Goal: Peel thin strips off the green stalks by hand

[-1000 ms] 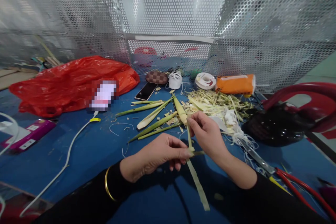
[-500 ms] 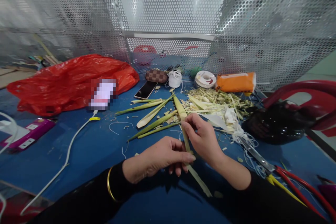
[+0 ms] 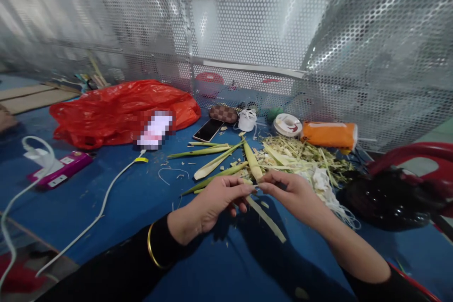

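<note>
My left hand [image 3: 221, 198] and my right hand [image 3: 288, 193] are almost fingertip to fingertip over the front of the blue table. Thumb and fingers of both are pinched on a thin, pale plant strip [image 3: 256, 186], whose ends their fingertips hide. From under the left hand a flat pale green strip [image 3: 269, 222] slants toward me. I cannot tell whether the two join. Just beyond the fingers lies a broad yellow-green stalk [image 3: 252, 160], close to the right fingertips. Further green stalks [image 3: 214, 163] are spread beyond my left hand.
Shredded plant scraps [image 3: 311, 153] and tangled white thread [image 3: 336, 203] lie right, beside a black plastic bag [image 3: 385, 198]. Behind stand a tape roll [image 3: 288, 125], an orange packet [image 3: 331, 135], a phone [image 3: 208, 130] and a red bag [image 3: 116, 108]. A white cable [image 3: 106, 198] crosses left.
My right hand has moved from the stalk above to meet the left fingertips, and a thin pale piece now shows between them. The view has shifted, and the red-handled shears have mostly left it.
</note>
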A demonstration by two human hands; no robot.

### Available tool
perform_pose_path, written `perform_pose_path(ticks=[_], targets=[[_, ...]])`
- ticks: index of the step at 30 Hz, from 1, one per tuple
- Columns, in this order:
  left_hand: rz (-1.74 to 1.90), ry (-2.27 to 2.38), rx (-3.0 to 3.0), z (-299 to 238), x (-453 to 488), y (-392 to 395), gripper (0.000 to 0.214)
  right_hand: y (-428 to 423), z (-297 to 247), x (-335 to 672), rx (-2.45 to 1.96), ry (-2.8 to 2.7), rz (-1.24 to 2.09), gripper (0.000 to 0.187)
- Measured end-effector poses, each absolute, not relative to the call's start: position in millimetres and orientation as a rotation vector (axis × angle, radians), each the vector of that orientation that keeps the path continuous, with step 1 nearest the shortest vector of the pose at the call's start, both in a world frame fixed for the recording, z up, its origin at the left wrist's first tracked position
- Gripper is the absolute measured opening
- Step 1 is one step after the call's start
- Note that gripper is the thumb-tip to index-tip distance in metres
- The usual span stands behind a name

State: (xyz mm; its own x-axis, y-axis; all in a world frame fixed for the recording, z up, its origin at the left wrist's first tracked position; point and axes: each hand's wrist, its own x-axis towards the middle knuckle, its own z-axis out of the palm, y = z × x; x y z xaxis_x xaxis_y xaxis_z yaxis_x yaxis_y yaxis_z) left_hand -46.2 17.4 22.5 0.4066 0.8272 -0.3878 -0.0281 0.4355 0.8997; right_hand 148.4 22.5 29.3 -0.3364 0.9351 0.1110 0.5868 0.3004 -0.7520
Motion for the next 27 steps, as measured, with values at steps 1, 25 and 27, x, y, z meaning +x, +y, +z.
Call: perform_pose_path(ticks=[1, 25, 27], targets=[[0.671, 1.005, 0.968, 22.7, -46.6, 17.5, 0.031, 22.2, 31.1, 149.3, -1.336, -2.031, 0.845, 0.022], [1.164, 0.993, 0.828, 15.7, -45.1, 17.5, 0.03, -30.3, 11.7, 95.0, -1.265, -2.025, 0.47, 0.016], [1.182, 0.966, 0.825, 14.1, -42.7, 15.5, 0.031, -23.9, -1.8, 90.1, -1.277, -1.896, 0.537, 0.017]])
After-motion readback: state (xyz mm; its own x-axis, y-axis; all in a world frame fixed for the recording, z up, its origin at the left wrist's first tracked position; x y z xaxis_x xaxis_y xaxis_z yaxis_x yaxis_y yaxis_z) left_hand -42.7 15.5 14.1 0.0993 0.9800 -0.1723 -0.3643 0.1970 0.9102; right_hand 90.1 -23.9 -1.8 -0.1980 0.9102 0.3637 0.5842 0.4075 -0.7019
